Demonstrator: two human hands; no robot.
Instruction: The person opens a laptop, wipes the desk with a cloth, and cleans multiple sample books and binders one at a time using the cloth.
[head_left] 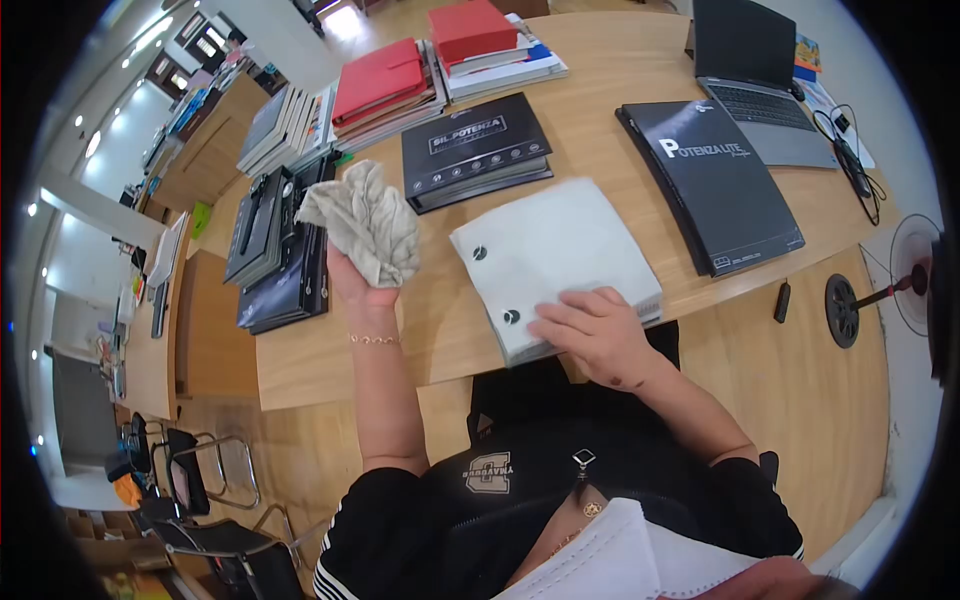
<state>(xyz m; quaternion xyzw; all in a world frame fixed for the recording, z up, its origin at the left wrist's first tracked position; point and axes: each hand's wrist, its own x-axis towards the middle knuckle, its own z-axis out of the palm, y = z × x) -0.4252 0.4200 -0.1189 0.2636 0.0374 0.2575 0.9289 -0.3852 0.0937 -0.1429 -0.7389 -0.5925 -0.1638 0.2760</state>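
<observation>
My left hand [357, 283] is raised above the desk, its fingers closed around a crumpled pale grey cloth [366, 222] that hides most of them. My right hand [598, 335] lies with its fingers stretched out on the near right part of a thick white binder [560, 250]. Two dark round holes show along the binder's left side. Just behind it sits a thick black book labelled SIL POTENZA [478, 145]. To the right lies a black book labelled POTENZA LITE [715, 185].
Dark binders [285, 290] are stacked at the desk's left edge. Red folders [378, 85] and a red box [473, 32] top piles of books at the back. An open laptop [760, 110] stands at the right, with a black cable [862, 175] near the wall. A fan [850, 308] is beyond the right edge.
</observation>
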